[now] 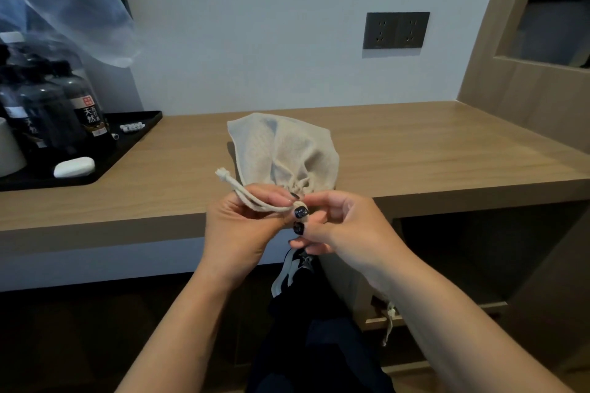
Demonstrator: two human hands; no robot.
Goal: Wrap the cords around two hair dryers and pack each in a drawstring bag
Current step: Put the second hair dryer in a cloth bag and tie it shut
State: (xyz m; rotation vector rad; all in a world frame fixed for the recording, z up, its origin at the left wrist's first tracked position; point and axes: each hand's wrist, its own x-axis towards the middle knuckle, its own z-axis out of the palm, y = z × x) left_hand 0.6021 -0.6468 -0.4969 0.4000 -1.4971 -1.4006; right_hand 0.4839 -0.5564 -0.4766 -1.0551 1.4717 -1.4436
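At the far left of the frame a black tray (pixel 127 150) sits on the wooden counter (pixel 415 150), holding dark bottles (pixel 86 105) with labels, a white cup (pixel 9 153) at the edge and a white bar-shaped object (pixel 74 167) near its front. Clear plastic sheeting (pixel 64 0) hangs in the upper left.

At centre the beige drawstring bag (pixel 287 150) lies on the counter near its front edge, bulging, its mouth gathered tight and turned toward the person. The left hand (pixel 242 223) pinches the drawstring (pixel 252 198), whose knotted end sticks out up-left of the fingers. The right hand (pixel 341 226) pinches at the gathered neck of the bag, touching the left; both grips sit just in front of the bag's mouth.

To the right, a grey double socket (pixel 396 30) is set in the pale wall, and wood panelling rises at the far right. Lower right, under the counter, another beige cord (pixel 389 322) dangles from a shelf.
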